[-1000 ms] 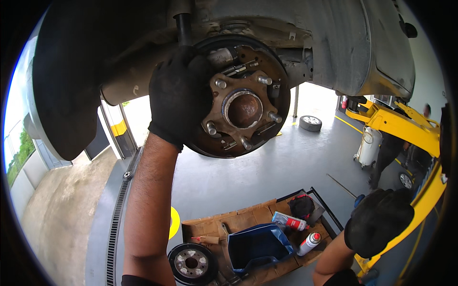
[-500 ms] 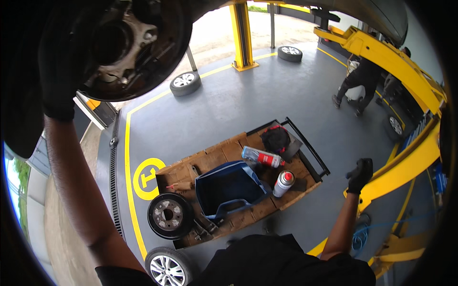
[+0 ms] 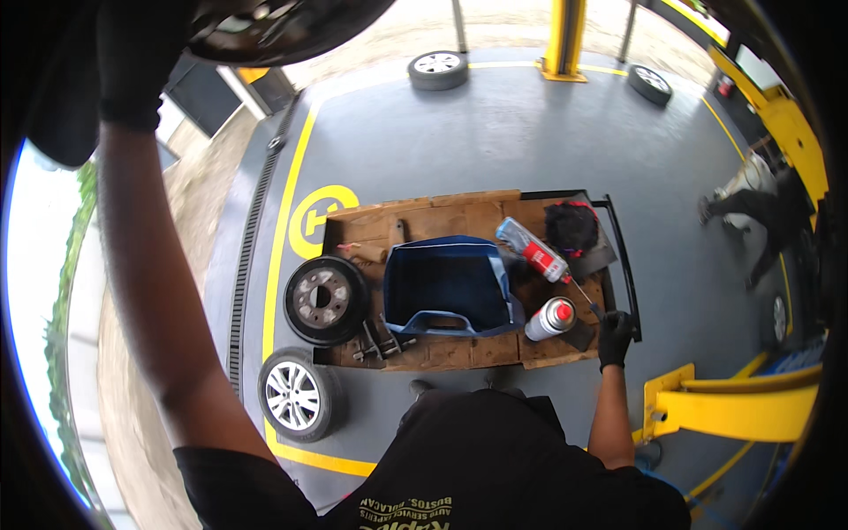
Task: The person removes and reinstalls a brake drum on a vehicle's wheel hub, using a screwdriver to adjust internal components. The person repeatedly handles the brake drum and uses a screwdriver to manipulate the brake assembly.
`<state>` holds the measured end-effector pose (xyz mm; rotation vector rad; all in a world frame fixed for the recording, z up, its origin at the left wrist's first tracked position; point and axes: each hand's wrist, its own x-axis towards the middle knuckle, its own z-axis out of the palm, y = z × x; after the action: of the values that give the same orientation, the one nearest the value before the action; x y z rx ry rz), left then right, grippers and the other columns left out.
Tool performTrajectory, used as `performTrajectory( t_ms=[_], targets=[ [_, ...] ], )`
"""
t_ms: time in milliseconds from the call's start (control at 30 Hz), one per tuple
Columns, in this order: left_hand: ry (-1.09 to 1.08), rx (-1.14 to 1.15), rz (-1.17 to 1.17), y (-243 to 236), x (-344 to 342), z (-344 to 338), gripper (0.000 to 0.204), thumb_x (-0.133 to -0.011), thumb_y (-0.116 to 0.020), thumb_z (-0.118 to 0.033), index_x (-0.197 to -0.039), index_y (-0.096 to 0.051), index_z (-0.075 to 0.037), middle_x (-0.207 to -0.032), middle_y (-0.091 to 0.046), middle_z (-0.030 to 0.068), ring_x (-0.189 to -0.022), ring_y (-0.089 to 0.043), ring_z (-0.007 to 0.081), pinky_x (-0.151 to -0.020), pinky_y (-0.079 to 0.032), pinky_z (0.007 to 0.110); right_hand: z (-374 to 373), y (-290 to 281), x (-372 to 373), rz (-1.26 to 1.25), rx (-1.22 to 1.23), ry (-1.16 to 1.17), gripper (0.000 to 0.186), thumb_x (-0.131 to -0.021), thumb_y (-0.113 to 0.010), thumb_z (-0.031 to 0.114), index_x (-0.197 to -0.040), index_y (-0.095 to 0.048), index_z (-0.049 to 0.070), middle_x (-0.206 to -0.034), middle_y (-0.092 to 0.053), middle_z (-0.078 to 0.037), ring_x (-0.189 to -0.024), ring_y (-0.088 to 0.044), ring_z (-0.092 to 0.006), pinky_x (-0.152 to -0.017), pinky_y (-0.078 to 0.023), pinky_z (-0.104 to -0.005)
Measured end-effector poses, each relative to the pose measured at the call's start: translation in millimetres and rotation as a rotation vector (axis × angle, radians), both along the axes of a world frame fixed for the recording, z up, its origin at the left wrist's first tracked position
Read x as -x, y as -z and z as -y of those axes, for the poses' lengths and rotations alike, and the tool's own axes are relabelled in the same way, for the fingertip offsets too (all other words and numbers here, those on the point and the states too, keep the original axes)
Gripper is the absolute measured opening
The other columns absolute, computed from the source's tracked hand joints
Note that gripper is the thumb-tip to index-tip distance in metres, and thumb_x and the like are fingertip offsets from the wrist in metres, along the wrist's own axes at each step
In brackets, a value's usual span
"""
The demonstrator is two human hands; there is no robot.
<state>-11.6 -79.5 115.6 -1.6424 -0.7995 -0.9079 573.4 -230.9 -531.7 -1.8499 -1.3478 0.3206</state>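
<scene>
My gloved left hand (image 3: pixel 141 71) is raised at the top left against the brake assembly (image 3: pixel 274 26), its fingers lost in shadow. My gloved right hand (image 3: pixel 616 331) grips a screwdriver (image 3: pixel 583 293) with a thin shaft, over the right end of a cardboard-lined cart (image 3: pixel 481 208). About it are a white spray can with red cap (image 3: pixel 548 318), a red-and-blue can (image 3: pixel 534 247) lying down and a dark cloth bundle (image 3: pixel 571 225). The cart also carries a blue bin (image 3: pixel 446 283), a brake drum (image 3: pixel 322 300) and a metal puller-like tool (image 3: pixel 380 344).
A loose wheel (image 3: pixel 296 397) lies by the cart's lower left; two more, a tire (image 3: pixel 439 75) and another (image 3: pixel 649 86), lie farther off. Yellow lift arms (image 3: pixel 733 406) stand at right, where a co-worker's dark-clad legs (image 3: pixel 751 212) show. A drain grate (image 3: pixel 256 230) runs along the left.
My view has tipped down, so the brake assembly has moved up to the top edge. My right hand has come down over the cart's right end with the screwdriver. The co-worker's legs have shifted.
</scene>
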Motion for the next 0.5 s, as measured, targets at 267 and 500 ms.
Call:
performTrajectory(
  t_ms=[267,500],
  targets=[
    [-0.212,0.453,0.486,194,131,144,0.023,-0.094,-0.079,-0.006,-0.116,-0.073,-0.003,-0.113,-0.074,0.0129,-0.109,-0.072,0.0266,-0.097,-0.054,0.036,-15,-86,-10,0.088,-0.161,-0.037,0.019,-0.104,-0.069,0.015,-0.117,-0.065,0.001,-0.119,-0.067,-0.013,-0.108,-0.068,-0.0231,-0.095,-0.056,-0.0371],
    [0.029,0.727,1.828,576,267,202,0.036,-0.102,-0.076,-0.026,-0.117,-0.068,0.005,-0.094,-0.071,0.0076,-0.082,-0.062,0.0136,-0.074,-0.051,0.030,-71,-281,247,-0.243,-0.368,-0.548,0.019,-0.102,-0.067,0.007,-0.120,-0.067,0.002,-0.119,-0.068,-0.012,-0.110,-0.068,-0.0213,-0.097,-0.054,-0.0332]
  ],
)
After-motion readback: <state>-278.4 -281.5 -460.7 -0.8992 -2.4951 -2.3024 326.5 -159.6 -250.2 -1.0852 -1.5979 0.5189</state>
